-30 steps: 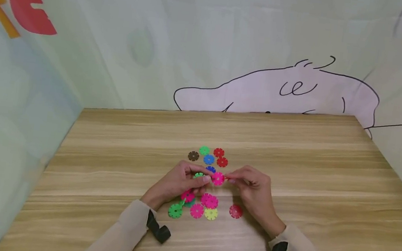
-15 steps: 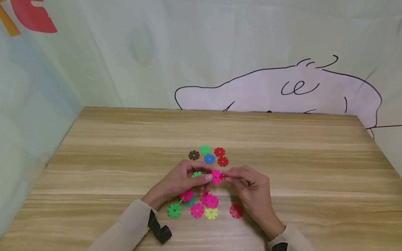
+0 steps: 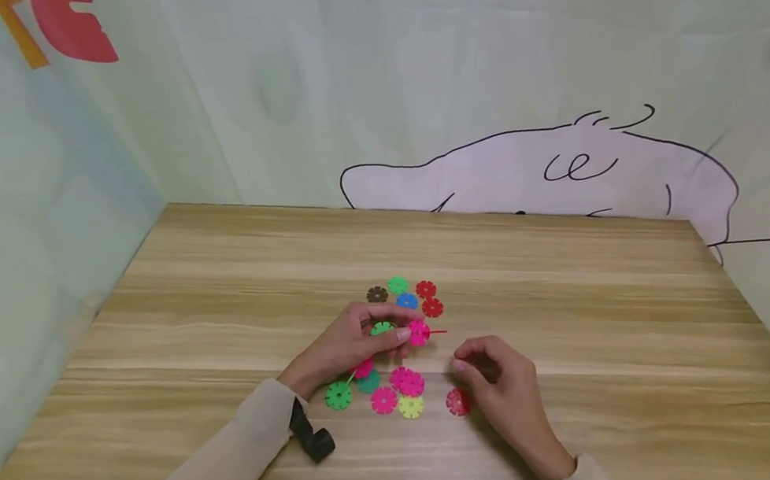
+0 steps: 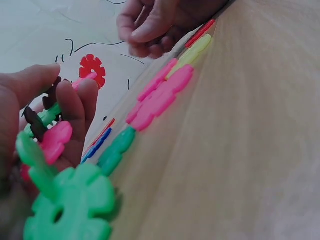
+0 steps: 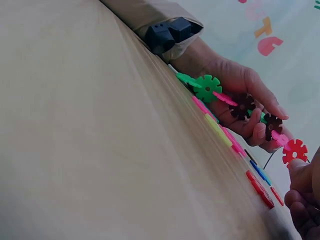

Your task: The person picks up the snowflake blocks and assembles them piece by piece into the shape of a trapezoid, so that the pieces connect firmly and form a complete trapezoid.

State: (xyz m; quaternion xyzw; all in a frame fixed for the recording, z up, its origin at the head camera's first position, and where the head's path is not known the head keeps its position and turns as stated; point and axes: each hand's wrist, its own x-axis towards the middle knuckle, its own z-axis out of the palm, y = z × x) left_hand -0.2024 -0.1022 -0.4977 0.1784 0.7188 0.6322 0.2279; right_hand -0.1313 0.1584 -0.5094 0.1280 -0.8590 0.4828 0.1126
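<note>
My left hand [image 3: 343, 342] pinches a chain of slotted plastic snowflake discs between thumb and fingers. The chain's pink disc [image 3: 419, 333] shows at the fingertips in the head view, and a red disc [image 5: 301, 149] juts edge-on from it to the right. Along the palm run brown discs [image 5: 242, 112], smaller bits of pink and green, and at the tail a green disc [image 4: 75, 200]. Apart from the chain, my right hand [image 3: 517, 398] hovers to its right with loosely curled fingers and nothing in them. A loose red disc [image 3: 457, 403] lies on the table just beside that hand.
Loose discs lie on the wooden table [image 3: 246, 272]. Nearer are a yellow disc [image 3: 411, 411], a pink disc [image 3: 383, 406] and a teal disc [image 3: 367, 383]. Farther back are a brown disc [image 3: 373, 296], a blue disc [image 3: 408, 298] and red ones. A printed cloth [image 3: 302, 88] hangs behind.
My right hand has let go of the red disc, now fixed on the chain's end, and drawn back to the right and nearer me. My left hand keeps its hold.
</note>
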